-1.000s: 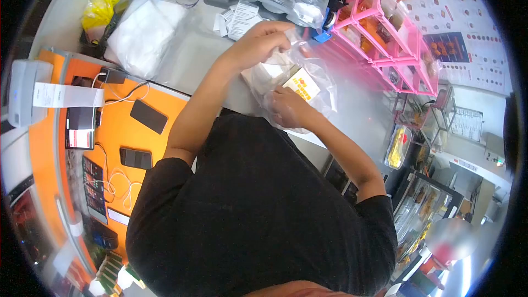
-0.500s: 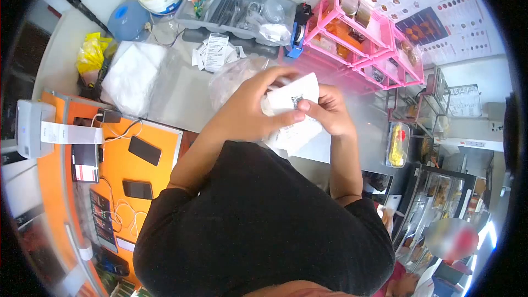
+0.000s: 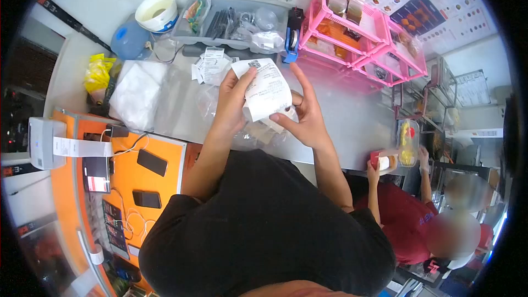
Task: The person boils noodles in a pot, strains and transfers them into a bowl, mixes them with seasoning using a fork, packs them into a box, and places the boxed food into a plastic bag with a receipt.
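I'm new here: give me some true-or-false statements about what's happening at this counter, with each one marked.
1. The left hand grips a printed white paper slip. True.
2. The right hand is clenched into a fist. False: its forefinger is stretched out.
3. Two dark rectangular phones lie on the grey metal counter. False: the phones lie on the orange tabletop.
4. A person in a dark red shirt holds a small red-and-white box. True.

Gry counter (image 3: 352, 110) w/ pink rack (image 3: 369, 55), printed slips (image 3: 212, 66), wht bundle (image 3: 137, 91) & crumpled clr bag (image 3: 205, 102) on top.
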The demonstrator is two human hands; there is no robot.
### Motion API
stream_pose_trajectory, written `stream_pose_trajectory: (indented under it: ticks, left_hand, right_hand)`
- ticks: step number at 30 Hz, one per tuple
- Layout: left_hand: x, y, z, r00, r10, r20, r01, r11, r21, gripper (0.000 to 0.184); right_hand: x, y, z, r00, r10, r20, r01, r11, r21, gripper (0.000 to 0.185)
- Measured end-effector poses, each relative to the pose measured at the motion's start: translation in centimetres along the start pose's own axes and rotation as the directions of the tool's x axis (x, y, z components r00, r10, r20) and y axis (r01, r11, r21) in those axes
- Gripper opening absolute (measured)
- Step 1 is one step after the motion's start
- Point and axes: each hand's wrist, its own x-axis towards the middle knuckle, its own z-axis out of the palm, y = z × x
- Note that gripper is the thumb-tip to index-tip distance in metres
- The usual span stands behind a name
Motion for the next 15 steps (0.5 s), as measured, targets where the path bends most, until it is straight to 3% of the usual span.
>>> stream_pose_trajectory:
  ticks: [1, 4, 6, 7, 8, 10, 12, 13, 15]
  left_hand:
    - [0.0, 0.1, -0.1, 1.0, 0.011, -0.011, -0.01, 1.0, 0.028, 0.025]
    - [0.3, 0.6, -0.8, 0.997, 0.072, -0.019, -0.068, 0.987, 0.143, 0.032]
    - [0.4, 0.9, -1.0, 0.99, 0.139, 0.01, -0.137, 0.956, 0.26, 0.042]
    - [0.0, 0.8, -0.6, 0.939, 0.342, -0.014, -0.304, 0.851, 0.428, 0.045]
    - [-0.7, 0.5, 0.3, 0.847, 0.532, 0.003, -0.434, 0.688, 0.582, 0.049]
    - [-2.5, 2.4, 2.4, 0.633, 0.74, 0.229, -0.626, 0.315, 0.713, 0.056]
    - [-4.5, 5.3, 4.5, 0.683, 0.503, 0.53, -0.718, 0.327, 0.615, 0.051]
    - [-5.0, 5.8, 4.9, 0.661, 0.363, 0.656, -0.75, 0.348, 0.563, 0.049]
    - [-5.0, 4.6, 5.1, 0.741, 0.246, 0.625, -0.662, 0.426, 0.617, 0.041]
  right_hand:
    - [0.0, -0.1, 0.1, 0.999, 0.006, -0.04, -0.01, 0.994, -0.11, 0.093]
    - [-0.6, -0.1, -1.6, 0.974, -0.224, -0.032, 0.179, 0.849, -0.497, 0.08]
    - [-0.8, -1.1, -2.7, 0.969, -0.238, -0.059, 0.19, 0.882, -0.432, 0.072]
    - [-0.8, -2.2, -2.9, 0.967, -0.244, -0.074, 0.195, 0.896, -0.4, 0.068]
    - [-1.0, -3.8, -2.8, 0.989, -0.113, -0.096, 0.09, 0.972, -0.219, 0.063]
    - [-1.0, -3.8, -4.4, 0.992, -0.126, -0.017, 0.119, 0.968, -0.22, 0.061]
    - [-0.9, -4.1, -5.0, 0.993, -0.116, 0.032, 0.12, 0.972, -0.2, 0.059]
    - [-0.7, -4.5, -4.7, 0.993, -0.104, 0.046, 0.111, 0.977, -0.182, 0.059]
    - [-0.5, -4.9, -4.3, 0.995, -0.089, 0.052, 0.095, 0.986, -0.137, 0.059]
